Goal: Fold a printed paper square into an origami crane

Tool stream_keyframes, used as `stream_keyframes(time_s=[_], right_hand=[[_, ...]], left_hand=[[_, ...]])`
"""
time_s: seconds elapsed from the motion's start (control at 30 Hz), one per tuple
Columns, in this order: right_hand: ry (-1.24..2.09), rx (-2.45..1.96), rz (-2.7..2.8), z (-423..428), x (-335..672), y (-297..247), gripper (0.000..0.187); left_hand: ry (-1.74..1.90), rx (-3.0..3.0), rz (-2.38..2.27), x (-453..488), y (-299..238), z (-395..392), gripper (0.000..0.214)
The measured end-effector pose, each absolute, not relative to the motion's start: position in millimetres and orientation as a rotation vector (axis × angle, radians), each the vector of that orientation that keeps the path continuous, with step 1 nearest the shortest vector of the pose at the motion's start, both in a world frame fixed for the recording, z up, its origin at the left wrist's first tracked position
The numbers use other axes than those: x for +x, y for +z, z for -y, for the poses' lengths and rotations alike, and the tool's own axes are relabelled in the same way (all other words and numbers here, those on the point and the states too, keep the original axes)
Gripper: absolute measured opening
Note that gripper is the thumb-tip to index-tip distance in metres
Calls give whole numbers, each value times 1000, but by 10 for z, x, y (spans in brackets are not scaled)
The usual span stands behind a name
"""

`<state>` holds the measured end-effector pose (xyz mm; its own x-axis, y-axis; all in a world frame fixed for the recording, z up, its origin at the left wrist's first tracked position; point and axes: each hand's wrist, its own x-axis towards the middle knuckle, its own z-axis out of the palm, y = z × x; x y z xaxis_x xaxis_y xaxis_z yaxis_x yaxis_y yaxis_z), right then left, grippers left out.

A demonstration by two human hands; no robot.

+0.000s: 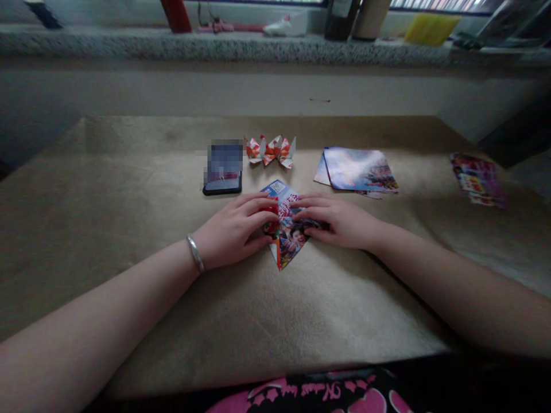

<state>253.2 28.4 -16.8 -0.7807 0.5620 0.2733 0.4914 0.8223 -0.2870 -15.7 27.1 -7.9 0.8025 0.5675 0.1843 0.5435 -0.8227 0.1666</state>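
Observation:
A folded piece of printed paper (286,209) lies on the table in front of me, diamond-shaped, with one corner toward me and a square code near its far corner. My left hand (235,226) rests on its left side, fingers stretched out and lying flat. Over the right side spreads my right hand (340,221), fingertips pressed on the paper and also flat. Both hands cover parts of its side corners. Just beyond are folded red-and-white paper figures (271,152) with pointed tips, standing close together.
A phone (224,169) lies left of the paper figures. To the right sits a stack of printed sheets (361,169), with more colourful paper pieces (477,180) at the table's right edge. Behind the table (150,149), a stone windowsill (258,49) holds bottles and a yellow item (431,28).

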Motion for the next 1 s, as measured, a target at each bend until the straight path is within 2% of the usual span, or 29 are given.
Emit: stream_keyframes(time_s=[0.17, 0.33, 0.53, 0.63, 0.87, 1.0], right_hand=[[309, -838, 2703, -303, 2551, -190, 41], [286, -854, 2716, -292, 2551, -176, 44], [268, -857, 2725, -275, 2547, -152, 44], [246, -854, 2728, -272, 2557, -144, 42], [135, -875, 2770, -234, 2602, -100, 40], [95, -876, 2812, -194, 2596, -14, 42]], left_hand=[[167, 2770, -1123, -135, -92, -270, 67], [150, 2690, -1165, -134, -121, -287, 75], [403, 2624, -1055, -184, -115, -290, 85], [507, 2701, -978, -227, -103, -308, 73], [410, 3033, -908, -323, 36, -358, 29], [281, 3038, -858, -346, 148, -319, 26]])
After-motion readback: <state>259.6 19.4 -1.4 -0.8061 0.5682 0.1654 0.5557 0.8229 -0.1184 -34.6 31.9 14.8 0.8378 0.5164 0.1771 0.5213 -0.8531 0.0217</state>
